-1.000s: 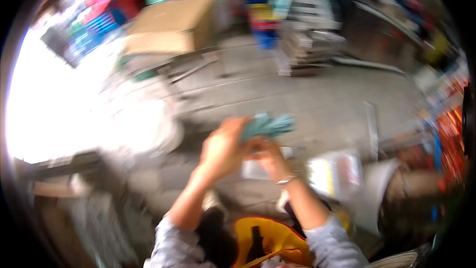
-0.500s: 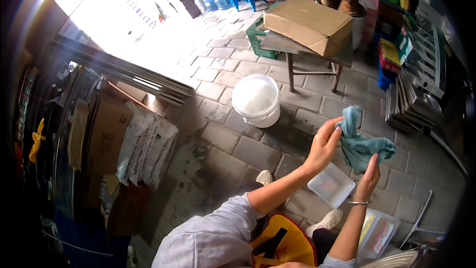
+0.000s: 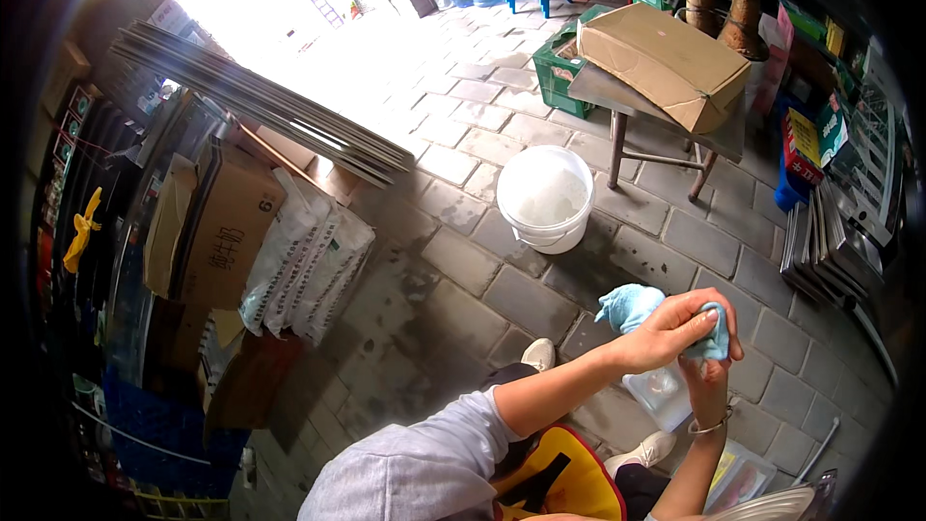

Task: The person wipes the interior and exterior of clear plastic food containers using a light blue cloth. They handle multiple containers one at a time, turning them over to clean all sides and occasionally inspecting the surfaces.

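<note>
A light blue cloth point(image 3: 627, 307) is bunched up between my hands, over the paving at the right. My left hand point(image 3: 675, 330) is closed round it, with one end sticking out to the left and another bit showing between the fingers. Beneath it, my right hand point(image 3: 710, 369) grips the same cloth, its fingers partly hidden by the left. A bracelet point(image 3: 712, 422) circles my right wrist. Below the hands a clear plastic box point(image 3: 662, 397) rests on the floor, partly covered by my right arm. Farther off stands a white bucket point(image 3: 548, 236), apart from the hands.
A cardboard box point(image 3: 661, 58) lies on a small table point(image 3: 600, 89), beside a green crate point(image 3: 559, 72). Stacked metal trays point(image 3: 830, 241) stand at the right. White packs point(image 3: 313, 265) and cartons point(image 3: 227, 222) fill the left. Another clear box point(image 3: 745, 471) sits by my right forearm.
The cloth was spread between my separated hands; now it is gathered, and the hands have come together, lower down. The view has shifted, so the surroundings appear farther right.
</note>
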The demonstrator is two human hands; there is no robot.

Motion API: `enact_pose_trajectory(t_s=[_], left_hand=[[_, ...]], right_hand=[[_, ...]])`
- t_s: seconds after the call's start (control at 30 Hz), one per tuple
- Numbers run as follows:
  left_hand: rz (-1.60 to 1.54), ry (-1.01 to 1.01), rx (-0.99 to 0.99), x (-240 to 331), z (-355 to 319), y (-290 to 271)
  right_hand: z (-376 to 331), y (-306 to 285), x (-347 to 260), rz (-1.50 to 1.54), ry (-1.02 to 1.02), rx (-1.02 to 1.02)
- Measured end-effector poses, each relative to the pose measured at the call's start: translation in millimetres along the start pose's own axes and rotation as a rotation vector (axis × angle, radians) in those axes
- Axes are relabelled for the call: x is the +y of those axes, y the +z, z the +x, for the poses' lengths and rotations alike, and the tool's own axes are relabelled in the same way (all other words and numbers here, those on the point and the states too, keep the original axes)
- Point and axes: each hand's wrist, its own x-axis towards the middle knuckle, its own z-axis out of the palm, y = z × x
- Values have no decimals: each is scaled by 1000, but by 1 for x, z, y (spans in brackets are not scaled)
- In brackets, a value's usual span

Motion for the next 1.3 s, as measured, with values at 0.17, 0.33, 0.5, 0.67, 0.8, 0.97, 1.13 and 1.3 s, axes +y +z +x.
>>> enact_pose_trajectory(t_s=[0.17,0.33,0.5,0.67,0.8,0.97,1.13,1.3], left_hand=[[-564,-37,27,6,-5,2],[-678,139,164,-3,21,-19],[-329,-363,758,-24,-5,-50],[212,-576,478,-41,-18,-3],[266,-992,33,-48,-20,7],[215,-723,258,-70,-24,30],[-228,-592,503,-71,-14,-4],[-357,-442,631,-37,4,-2]], right_hand=[[-4,19,10,-302,-182,-156],[11,35,20,-208,115,-337],[5,-9,21,1031,46,-133],[3,-33,-12,1360,-203,-119],[4,-35,-14,1219,-129,278],[5,-27,48,282,-119,344],[14,-32,28,658,229,136],[-6,-27,-13,722,-126,-18]])
